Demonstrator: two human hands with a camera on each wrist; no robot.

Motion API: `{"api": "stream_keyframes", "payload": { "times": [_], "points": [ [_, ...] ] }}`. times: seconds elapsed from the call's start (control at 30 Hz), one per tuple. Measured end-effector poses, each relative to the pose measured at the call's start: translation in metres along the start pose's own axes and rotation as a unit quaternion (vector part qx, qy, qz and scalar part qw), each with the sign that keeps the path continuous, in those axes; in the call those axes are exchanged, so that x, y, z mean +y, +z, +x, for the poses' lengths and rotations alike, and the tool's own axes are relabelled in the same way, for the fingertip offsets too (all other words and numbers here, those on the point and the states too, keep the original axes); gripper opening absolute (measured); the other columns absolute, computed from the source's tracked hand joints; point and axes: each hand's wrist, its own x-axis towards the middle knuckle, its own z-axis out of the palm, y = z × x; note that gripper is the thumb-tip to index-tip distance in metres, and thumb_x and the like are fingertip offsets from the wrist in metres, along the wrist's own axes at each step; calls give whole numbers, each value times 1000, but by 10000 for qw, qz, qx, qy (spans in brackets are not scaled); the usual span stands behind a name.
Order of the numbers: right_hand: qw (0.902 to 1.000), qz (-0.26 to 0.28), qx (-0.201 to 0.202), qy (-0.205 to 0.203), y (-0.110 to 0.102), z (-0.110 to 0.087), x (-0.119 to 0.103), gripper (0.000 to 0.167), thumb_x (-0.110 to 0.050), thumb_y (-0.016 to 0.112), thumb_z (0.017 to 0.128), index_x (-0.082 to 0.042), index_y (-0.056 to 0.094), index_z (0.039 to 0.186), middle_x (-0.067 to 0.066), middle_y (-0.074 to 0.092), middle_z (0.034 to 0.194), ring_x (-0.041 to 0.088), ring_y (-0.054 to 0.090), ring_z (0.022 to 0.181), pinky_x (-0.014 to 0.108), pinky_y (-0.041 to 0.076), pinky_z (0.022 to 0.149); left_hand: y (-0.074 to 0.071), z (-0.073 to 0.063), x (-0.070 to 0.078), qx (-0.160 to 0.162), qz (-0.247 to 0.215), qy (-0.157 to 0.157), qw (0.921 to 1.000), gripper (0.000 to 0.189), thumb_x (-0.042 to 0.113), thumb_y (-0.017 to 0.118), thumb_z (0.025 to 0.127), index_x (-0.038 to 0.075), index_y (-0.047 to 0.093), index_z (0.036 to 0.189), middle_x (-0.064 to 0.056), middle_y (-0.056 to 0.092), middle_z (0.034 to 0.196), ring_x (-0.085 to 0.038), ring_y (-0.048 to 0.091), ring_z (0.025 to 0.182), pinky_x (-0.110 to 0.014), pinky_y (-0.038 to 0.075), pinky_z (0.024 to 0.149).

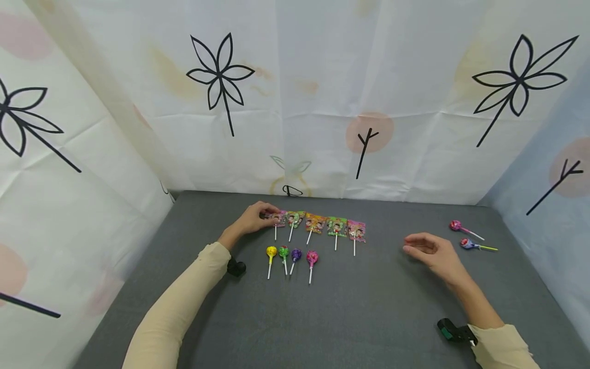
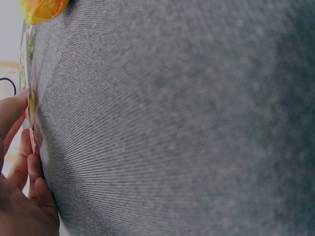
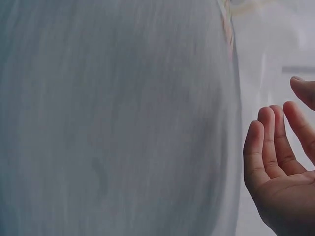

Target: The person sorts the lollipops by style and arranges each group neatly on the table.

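At the left end of a row of flat-wrapped lollipops, my left hand (image 1: pixel 253 218) pinches a pink-wrapped lollipop (image 1: pixel 279 219) by its wrapper. In the left wrist view the thumb and fingers (image 2: pixel 18 169) meet at the wrapper's edge, low against the cloth. Beside it along the row lie a green-wrapped lollipop (image 1: pixel 295 219), an orange one (image 1: pixel 315 223), another green one (image 1: pixel 337 226) and another pink one (image 1: pixel 357 230). My right hand (image 1: pixel 433 253) holds nothing, its fingers loosely bent over the grey surface, left of two round lollipops.
Nearer me lies a row of round lollipops: yellow (image 1: pixel 271 251), green (image 1: pixel 283 251), purple (image 1: pixel 296 254) and pink (image 1: pixel 312 257). At the right are a pink round lollipop (image 1: pixel 455 225) and a blue one (image 1: pixel 466 243). Patterned white cloth (image 1: pixel 313 164) hangs behind the grey table (image 1: pixel 350 312).
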Motion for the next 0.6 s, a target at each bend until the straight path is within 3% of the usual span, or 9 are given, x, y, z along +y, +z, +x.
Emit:
{"api": "stream_keyframes", "payload": {
  "times": [0.2, 0.37, 0.47, 0.6],
  "points": [
    [9980, -351, 509, 121, -40, -11, 22, 34, -13, 71, 99, 9, 63, 124, -11, 69, 107, -3, 64, 95, 18, 49, 72, 0, -1, -1, 47, 7, 174, 9998, 29, 14, 73, 96, 2, 71, 122, -18, 62, 119, -35, 58, 107, -53, 46, 93],
    [9916, -563, 1087, 424, -73, -23, 37, 26, -16, 73, 98, -6, 69, 121, -25, 64, 103, -9, 59, 91, 13, 46, 67, 1, 0, -2, 38, -70, 112, 9999, 29, 15, 73, 96, 3, 71, 122, -18, 62, 119, -35, 57, 108, -52, 46, 94],
    [9878, -644, 1266, 635, -88, -27, 44, 25, -18, 75, 96, -12, 71, 119, -29, 63, 99, -11, 58, 88, 13, 45, 64, 1, 0, -2, 25, -57, 143, 9999, 29, 14, 73, 96, 2, 71, 123, -17, 62, 119, -35, 57, 109, -52, 46, 94],
    [9849, -803, 1336, 750, -100, -27, 51, 30, -18, 78, 93, -9, 68, 120, -30, 61, 97, -14, 58, 85, 15, 45, 62, 1, 0, -2, 45, -60, 227, 9997, 28, 13, 73, 96, 1, 71, 121, -16, 62, 117, -35, 58, 107, -53, 46, 93]
  ]
}}
